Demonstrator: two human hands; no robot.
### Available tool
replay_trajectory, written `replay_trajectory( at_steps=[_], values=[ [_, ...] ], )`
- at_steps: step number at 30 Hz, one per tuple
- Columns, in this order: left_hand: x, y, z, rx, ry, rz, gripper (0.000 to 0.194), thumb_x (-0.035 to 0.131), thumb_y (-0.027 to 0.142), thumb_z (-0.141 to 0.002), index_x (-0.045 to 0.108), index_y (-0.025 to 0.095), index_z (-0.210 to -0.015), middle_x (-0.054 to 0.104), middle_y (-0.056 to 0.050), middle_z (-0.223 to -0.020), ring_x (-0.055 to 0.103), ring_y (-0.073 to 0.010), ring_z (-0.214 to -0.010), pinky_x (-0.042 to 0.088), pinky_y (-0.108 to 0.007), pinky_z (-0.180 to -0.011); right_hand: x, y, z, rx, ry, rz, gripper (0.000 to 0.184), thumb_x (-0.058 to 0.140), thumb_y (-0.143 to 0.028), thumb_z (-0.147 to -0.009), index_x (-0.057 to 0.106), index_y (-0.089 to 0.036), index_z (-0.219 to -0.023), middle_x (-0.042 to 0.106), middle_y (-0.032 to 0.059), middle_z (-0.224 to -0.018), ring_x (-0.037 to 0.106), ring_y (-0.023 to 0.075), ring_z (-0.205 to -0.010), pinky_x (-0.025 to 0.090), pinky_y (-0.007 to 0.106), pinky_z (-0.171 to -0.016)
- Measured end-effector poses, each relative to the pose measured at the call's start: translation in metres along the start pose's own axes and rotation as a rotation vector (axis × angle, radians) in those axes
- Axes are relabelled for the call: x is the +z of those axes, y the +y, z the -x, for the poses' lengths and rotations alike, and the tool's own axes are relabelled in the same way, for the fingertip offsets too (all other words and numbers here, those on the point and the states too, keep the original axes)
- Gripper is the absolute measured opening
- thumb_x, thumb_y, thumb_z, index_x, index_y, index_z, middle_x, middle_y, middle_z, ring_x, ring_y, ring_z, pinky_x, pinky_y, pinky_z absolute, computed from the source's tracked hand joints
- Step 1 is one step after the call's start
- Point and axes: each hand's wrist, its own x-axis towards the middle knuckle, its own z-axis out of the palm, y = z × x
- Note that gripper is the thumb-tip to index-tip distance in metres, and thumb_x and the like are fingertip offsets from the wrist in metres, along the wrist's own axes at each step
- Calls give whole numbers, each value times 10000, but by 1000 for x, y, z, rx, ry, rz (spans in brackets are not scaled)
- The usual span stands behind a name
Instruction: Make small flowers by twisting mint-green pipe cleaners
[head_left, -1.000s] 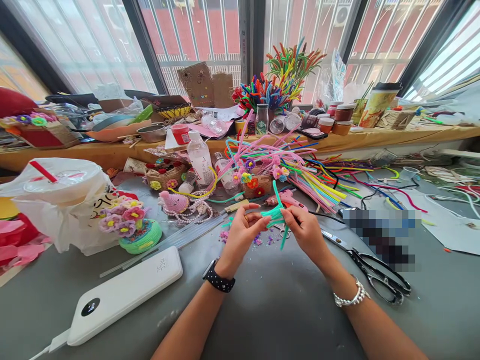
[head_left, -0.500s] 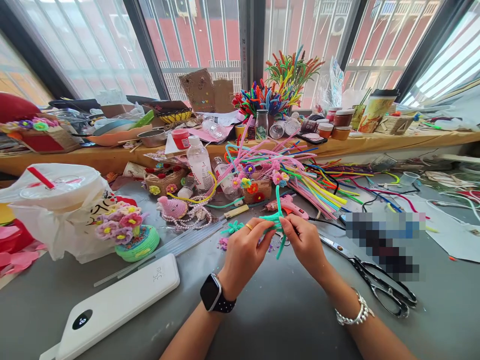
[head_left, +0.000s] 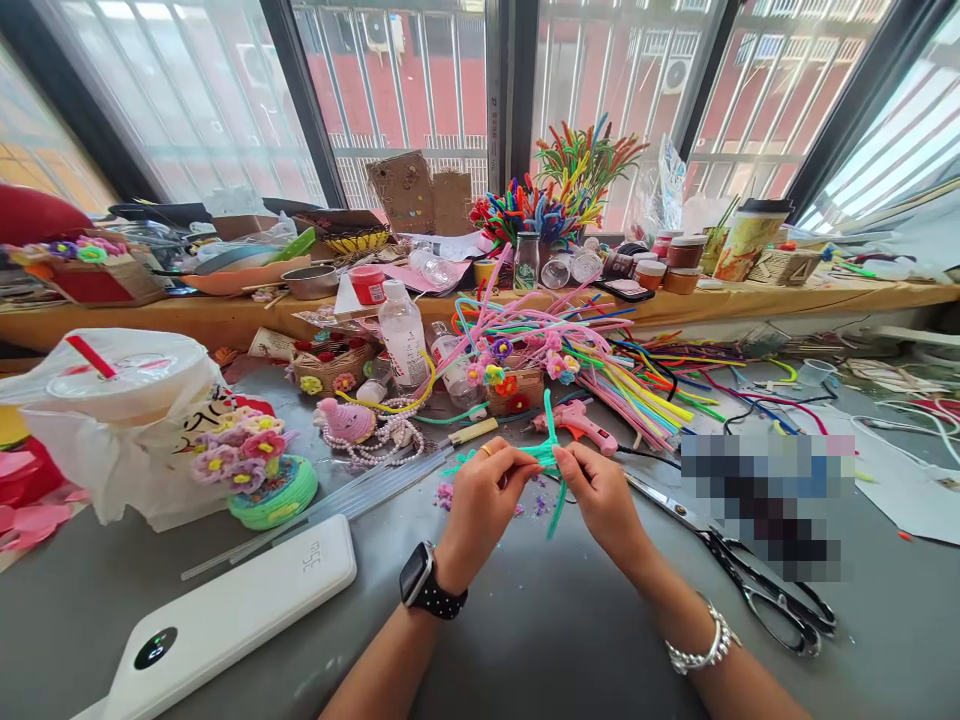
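Between both hands is a bundle of green pipe cleaners [head_left: 551, 437], with one strand pointing up and one hanging below. My left hand [head_left: 487, 490], with a ring and a watch, pinches the bundle's left part. The fingertips of my right hand [head_left: 598, 492] are closed on it where the upright strand crosses. My fingers hide part of the bundle. Beneath and behind them lie pink and purple scraps [head_left: 445, 495]. A pink glue gun [head_left: 581, 425] rests just beyond my right hand, and black-handled scissors [head_left: 750, 565] lie to its right.
At the left stand a bagged drink cup [head_left: 127, 420], a crocheted flower pot [head_left: 274, 490] and a white power bank [head_left: 247, 610]. Behind the hands are a plastic bottle [head_left: 403, 335] and a heap of coloured pipe cleaners [head_left: 630, 385]. A crowded ledge [head_left: 420, 310] runs below the windows.
The view has shifted slightly. My left hand has closed into a tighter pinch on the green bundle, and the hanging strand has tilted a little. Both hands still hold the pipe cleaners.
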Motion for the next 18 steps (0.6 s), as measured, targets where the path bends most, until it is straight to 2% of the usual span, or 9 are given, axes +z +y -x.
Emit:
replay_trajectory(
  at_steps=[4,8,11,18],
  values=[
    [1,-5,0,78,2,-5,146,504,252,-781,607,155,-744,565,-21,-675,526,-115,-642,422,-216,-604,1,4,-3,74,-48,-115,361,331,-429,-827,332,-188,-558,257,-58,-505,252,82,-457,208,213,-428],
    [0,-1,4,289,90,-237,181,545,269,-753,594,174,-899,613,-43,-817,541,-164,-781,428,-276,-703,-1,5,-4,78,-38,-67,367,336,-438,-823,355,-181,-560,282,-51,-513,279,86,-477,218,215,-442],
    [2,3,6,419,123,-382,195,557,236,-746,585,181,-931,633,-32,-830,540,-176,-790,420,-301,-729,-2,3,-3,49,-20,-23,366,337,-430,-827,374,-178,-564,304,-47,-516,295,89,-484,227,216,-450],
    [5,5,8,418,130,-439,145,531,198,-764,595,170,-891,646,-24,-790,560,-158,-732,429,-280,-675,-1,-1,0,-64,18,121,346,334,-354,-853,358,-179,-555,332,-44,-515,319,91,-483,235,217,-472]
  ],
)
